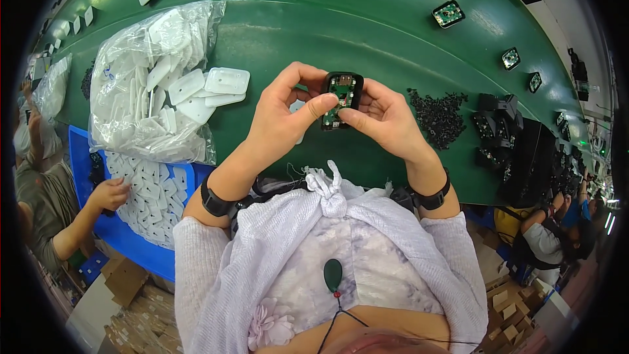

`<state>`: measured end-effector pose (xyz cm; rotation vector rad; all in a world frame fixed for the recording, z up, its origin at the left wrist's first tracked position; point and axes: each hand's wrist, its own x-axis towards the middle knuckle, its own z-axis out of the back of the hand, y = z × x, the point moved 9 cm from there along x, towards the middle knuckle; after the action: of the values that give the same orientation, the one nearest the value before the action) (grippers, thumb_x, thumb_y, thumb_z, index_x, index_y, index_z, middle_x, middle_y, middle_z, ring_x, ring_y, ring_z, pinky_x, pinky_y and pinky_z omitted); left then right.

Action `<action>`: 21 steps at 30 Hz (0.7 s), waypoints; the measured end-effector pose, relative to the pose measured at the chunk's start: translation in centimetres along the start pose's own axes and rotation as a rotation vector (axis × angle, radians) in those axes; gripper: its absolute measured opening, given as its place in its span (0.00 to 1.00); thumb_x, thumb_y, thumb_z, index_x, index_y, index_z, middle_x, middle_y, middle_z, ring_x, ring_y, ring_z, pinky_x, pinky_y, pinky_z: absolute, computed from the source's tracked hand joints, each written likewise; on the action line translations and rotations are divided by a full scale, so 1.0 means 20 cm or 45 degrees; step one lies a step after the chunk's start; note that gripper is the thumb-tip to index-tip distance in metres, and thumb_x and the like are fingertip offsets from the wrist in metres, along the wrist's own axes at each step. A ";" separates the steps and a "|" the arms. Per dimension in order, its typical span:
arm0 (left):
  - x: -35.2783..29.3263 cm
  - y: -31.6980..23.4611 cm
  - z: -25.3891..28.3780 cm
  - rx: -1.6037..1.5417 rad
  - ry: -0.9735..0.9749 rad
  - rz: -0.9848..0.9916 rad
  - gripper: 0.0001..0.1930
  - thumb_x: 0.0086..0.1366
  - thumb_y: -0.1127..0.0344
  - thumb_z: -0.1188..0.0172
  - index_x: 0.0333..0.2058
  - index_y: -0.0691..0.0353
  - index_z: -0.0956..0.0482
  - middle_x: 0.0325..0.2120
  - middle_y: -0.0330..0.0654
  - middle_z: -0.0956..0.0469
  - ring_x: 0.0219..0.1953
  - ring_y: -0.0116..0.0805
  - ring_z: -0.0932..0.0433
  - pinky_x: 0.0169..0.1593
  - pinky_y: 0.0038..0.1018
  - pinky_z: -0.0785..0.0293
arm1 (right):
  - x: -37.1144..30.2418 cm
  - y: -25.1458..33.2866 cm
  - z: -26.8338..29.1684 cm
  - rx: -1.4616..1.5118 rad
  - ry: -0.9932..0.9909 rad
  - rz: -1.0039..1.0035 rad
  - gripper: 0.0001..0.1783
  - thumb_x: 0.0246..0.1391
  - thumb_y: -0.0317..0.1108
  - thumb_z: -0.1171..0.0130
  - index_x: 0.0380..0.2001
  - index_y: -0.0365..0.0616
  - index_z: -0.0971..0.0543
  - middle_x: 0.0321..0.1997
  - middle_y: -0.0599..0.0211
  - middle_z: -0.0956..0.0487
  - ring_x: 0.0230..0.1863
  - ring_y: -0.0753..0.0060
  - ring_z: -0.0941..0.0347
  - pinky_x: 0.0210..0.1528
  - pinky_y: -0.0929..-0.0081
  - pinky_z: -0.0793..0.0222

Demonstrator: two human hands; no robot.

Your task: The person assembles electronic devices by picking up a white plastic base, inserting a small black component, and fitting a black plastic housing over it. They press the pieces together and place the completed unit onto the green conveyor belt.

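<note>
Over the green table, a black plastic housing with a green circuit board [345, 83] inside is held between my two hands. My left hand [295, 99] grips its left side, with the thumb pressed on the board. From the other side my right hand [383, 115] closes round the housing, its thumb on the board's lower part. Fingers behind the housing are partly hidden. A white plastic piece [299, 115], mostly covered by my left hand, shows beside it. Right of my hands lies a pile of small black parts [440, 117].
A clear bag of white covers [141, 85] lies on the left, with loose white covers [227, 81] beside it. Below it stands a blue bin [134, 233] of white pieces, near another person's hand [110, 194]. Black housings [501, 118] are heaped on the right; filled housings [448, 14] sit farther off.
</note>
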<state>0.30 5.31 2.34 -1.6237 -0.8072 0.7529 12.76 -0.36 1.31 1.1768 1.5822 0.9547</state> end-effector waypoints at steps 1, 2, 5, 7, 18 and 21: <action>0.00 0.00 0.00 0.005 -0.002 -0.012 0.15 0.59 0.67 0.35 0.42 0.66 0.26 0.36 0.39 0.23 0.39 0.26 0.25 0.43 0.24 0.27 | 0.00 -0.01 0.00 0.003 -0.004 -0.049 0.24 0.55 0.26 0.38 0.54 0.35 0.30 0.48 0.67 0.24 0.47 0.80 0.26 0.50 0.80 0.28; 0.00 -0.01 0.00 0.011 -0.004 -0.025 0.15 0.59 0.67 0.35 0.42 0.66 0.26 0.36 0.39 0.23 0.40 0.26 0.25 0.43 0.23 0.28 | 0.01 -0.02 0.00 0.006 -0.007 -0.096 0.24 0.54 0.26 0.37 0.53 0.35 0.30 0.47 0.68 0.24 0.46 0.80 0.26 0.50 0.80 0.28; -0.01 -0.04 -0.02 0.105 0.042 -0.077 0.15 0.58 0.67 0.34 0.42 0.65 0.26 0.36 0.38 0.24 0.40 0.25 0.25 0.42 0.23 0.28 | 0.01 -0.01 -0.01 0.018 0.000 -0.068 0.22 0.54 0.25 0.37 0.51 0.36 0.30 0.45 0.69 0.24 0.45 0.81 0.27 0.48 0.81 0.28; -0.01 -0.02 0.00 0.115 0.026 -0.079 0.15 0.58 0.67 0.34 0.42 0.65 0.26 0.36 0.38 0.24 0.39 0.25 0.25 0.42 0.23 0.28 | 0.00 -0.01 -0.03 0.029 -0.002 -0.079 0.21 0.53 0.25 0.37 0.50 0.37 0.29 0.45 0.69 0.24 0.44 0.82 0.27 0.48 0.81 0.28; -0.04 -0.02 -0.05 0.284 0.148 -0.106 0.13 0.60 0.69 0.37 0.43 0.66 0.25 0.35 0.37 0.26 0.39 0.27 0.24 0.43 0.23 0.27 | -0.05 -0.01 -0.02 -0.230 -0.073 -0.012 0.21 0.53 0.22 0.39 0.49 0.36 0.31 0.42 0.69 0.25 0.43 0.82 0.26 0.45 0.82 0.27; -0.03 -0.01 -0.04 0.201 0.140 -0.051 0.14 0.60 0.68 0.37 0.43 0.66 0.25 0.35 0.37 0.26 0.39 0.27 0.24 0.43 0.23 0.27 | -0.04 0.00 -0.03 -0.172 -0.078 0.004 0.21 0.53 0.21 0.39 0.49 0.37 0.31 0.42 0.69 0.25 0.42 0.82 0.26 0.45 0.82 0.27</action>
<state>0.60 4.53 2.77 -1.4901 -0.6823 0.6757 12.24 -1.17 1.59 1.1047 1.4449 1.0027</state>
